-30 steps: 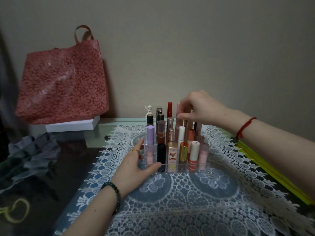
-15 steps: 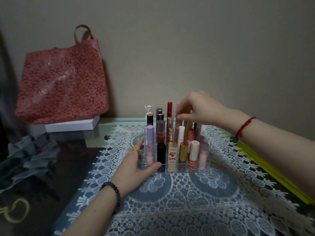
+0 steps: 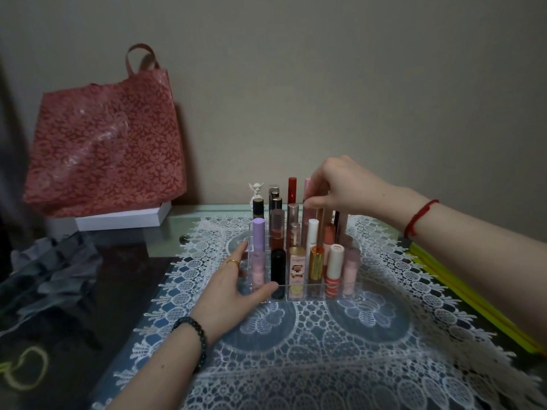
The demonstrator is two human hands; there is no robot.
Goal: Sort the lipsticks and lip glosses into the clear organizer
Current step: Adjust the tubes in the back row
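Left hand (image 3: 233,287) lay spread against the clear organizer (image 3: 316,292), apparently bracing it; right hand (image 3: 346,187) pinched a back-row pink tube (image 3: 307,186), likely seating it.

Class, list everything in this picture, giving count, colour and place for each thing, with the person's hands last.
lace cloth: one, white, spread in the foreground.
organizer: one, clear, on lace cloth.
tubes: many, uncountable here; pink, red, black, gold, white, lilac; upright in organizer.
bag: one, red, against wall, left.
box: one, white, under bag.
figurine: one, white, behind organizer.
fabric: one heap, grey, far left.
strips: a few, yellow, far right.
left hand: one, ringed, flat against organizer's left front corner.
right hand: one, red wrist string, pinches pink tube in back row.
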